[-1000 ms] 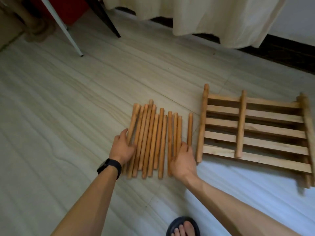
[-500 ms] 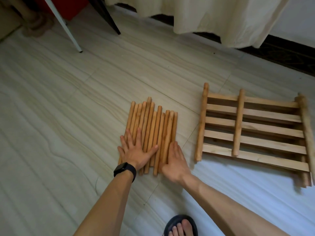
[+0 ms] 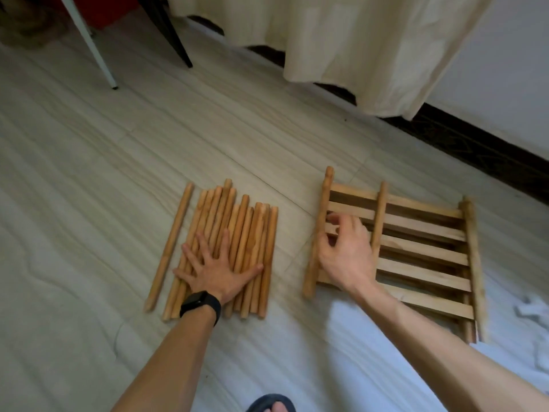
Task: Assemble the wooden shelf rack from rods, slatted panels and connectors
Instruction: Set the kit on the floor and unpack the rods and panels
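Note:
Several wooden rods [image 3: 237,233] lie side by side on the floor, and one more rod [image 3: 170,248] lies apart at their left. My left hand [image 3: 217,272] presses flat on the near half of the bundle, fingers spread. Right of the rods lie stacked slatted panels [image 3: 421,248]. My right hand [image 3: 347,251] hovers over the panels' left part, fingers curled and apart, holding nothing that I can see. White connectors [image 3: 531,307] lie at the far right edge.
A white table leg [image 3: 92,46] and a black leg [image 3: 172,37] stand at the back left. A cream cloth [image 3: 356,40] hangs at the back. A foot in a dark sandal [image 3: 271,404] is at the bottom edge. Pale wood-grain floor surrounds the parts.
My right hand left the rods and moved right over the slatted panels. My left hand stays flat on the bundle. One rod now lies apart at the left.

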Demonstrator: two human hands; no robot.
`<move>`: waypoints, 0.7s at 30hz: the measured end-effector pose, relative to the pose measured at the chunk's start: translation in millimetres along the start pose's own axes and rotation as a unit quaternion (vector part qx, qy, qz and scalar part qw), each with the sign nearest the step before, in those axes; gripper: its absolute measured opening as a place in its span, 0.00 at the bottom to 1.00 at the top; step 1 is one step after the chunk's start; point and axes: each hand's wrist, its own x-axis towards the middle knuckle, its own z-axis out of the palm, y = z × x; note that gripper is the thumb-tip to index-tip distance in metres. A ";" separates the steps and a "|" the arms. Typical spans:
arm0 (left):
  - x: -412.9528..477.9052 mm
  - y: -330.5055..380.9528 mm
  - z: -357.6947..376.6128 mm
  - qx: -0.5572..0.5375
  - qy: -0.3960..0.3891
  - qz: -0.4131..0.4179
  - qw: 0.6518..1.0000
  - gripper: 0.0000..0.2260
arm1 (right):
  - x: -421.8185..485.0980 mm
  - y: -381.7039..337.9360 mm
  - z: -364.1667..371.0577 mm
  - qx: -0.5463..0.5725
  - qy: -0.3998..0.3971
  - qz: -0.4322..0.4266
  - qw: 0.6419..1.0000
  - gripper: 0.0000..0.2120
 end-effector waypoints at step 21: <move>-16.6 48.5 46.9 0.121 0.120 0.285 0.943 0.32 | 1.8 -2.1 -13.7 0.039 -0.072 0.032 0.996 0.19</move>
